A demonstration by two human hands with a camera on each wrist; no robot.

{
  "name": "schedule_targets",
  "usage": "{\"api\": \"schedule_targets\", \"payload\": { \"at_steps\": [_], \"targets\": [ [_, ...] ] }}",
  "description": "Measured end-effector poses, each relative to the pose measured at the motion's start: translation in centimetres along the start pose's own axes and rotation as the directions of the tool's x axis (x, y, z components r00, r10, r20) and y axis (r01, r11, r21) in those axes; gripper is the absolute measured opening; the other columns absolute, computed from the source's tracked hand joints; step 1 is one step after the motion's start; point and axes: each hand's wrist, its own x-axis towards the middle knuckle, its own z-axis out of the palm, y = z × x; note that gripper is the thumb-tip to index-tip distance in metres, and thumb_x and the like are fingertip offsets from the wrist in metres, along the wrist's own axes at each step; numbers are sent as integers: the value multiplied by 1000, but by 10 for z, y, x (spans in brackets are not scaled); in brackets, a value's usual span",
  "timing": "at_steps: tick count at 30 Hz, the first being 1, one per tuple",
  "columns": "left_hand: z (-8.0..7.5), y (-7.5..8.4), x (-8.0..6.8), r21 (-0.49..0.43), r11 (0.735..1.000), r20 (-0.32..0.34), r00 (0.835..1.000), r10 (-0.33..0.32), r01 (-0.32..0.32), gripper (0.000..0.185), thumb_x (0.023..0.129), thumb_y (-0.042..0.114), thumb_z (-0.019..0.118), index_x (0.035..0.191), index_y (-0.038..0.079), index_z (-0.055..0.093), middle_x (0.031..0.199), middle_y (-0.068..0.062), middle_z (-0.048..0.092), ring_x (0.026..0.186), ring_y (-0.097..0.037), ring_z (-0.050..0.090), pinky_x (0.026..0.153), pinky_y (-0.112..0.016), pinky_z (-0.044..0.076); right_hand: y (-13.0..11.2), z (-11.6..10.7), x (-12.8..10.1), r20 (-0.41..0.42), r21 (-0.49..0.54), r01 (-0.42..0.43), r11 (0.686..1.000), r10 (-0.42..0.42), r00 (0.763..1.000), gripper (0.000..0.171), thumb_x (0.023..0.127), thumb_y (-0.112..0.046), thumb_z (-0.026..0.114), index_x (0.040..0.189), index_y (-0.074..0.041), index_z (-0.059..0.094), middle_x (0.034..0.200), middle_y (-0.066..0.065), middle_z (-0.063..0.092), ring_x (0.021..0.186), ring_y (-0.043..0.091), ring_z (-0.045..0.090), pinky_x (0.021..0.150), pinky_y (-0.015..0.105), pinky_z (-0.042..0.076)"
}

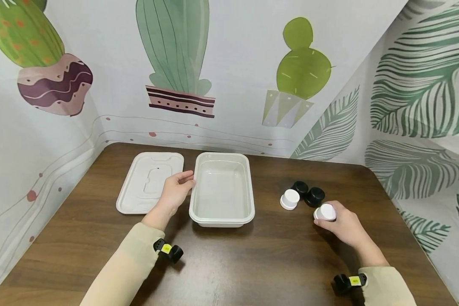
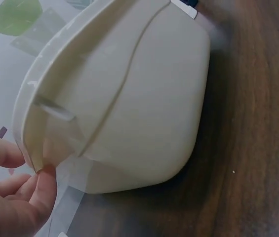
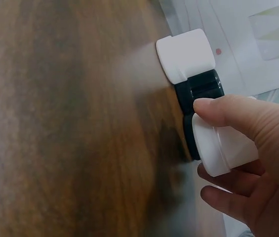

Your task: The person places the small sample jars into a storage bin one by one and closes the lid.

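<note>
A white rectangular tray (image 1: 222,221) stands empty at the middle of the brown table. My left hand (image 1: 177,190) rests at its left rim, fingertips (image 2: 44,178) touching the tray (image 2: 144,113) edge. Its flat white lid (image 1: 137,191) lies just left of the hand. To the right, my right hand (image 1: 342,224) grips a small white cup (image 1: 325,211); in the right wrist view the thumb and fingers curl round this cup (image 3: 218,145). Beside it stand another white cup (image 1: 290,199) and two black cups (image 1: 308,192).
The brown wooden table (image 1: 252,259) is boxed in by walls with cactus and leaf prints at the back, left and right. Bare wood stretches along the front edge between my two sleeves.
</note>
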Motion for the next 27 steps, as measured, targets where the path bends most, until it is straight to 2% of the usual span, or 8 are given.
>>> {"api": "schedule_targets", "payload": {
  "at_steps": [10,15,22,27],
  "targets": [
    [-2,1,6,-44,997,43,997,-60,62,43,91,1,53,132,-10,46,127,-29,53,102,-27,61,79,-28,56,-8,-5,2,-16,25,-1,1000,1,1000,61,75,-30,79,117,4,50,100,24,64,87,34,61,70,42,49],
    [-3,1,7,-77,993,75,993,-89,95,42,92,2,52,132,-10,46,127,-29,52,95,-21,63,75,-24,56,-10,-6,4,-35,25,2,1000,-1,999,62,75,-30,78,118,3,48,100,25,64,85,34,61,69,39,47],
    [-4,-1,7,-97,991,93,992,-83,92,42,93,4,51,132,-11,46,125,-30,51,89,-16,64,73,-22,55,-13,-7,6,-87,32,40,999,-37,996,56,75,-28,78,116,1,51,97,21,65,83,31,61,67,37,46],
    [-4,-1,6,-101,991,89,993,-82,91,42,93,4,51,132,-11,46,125,-30,51,88,-14,63,71,-22,55,-18,-11,9,-94,36,64,997,-60,994,53,75,-26,77,114,0,52,97,20,65,84,31,61,68,37,47]
  ]
}}
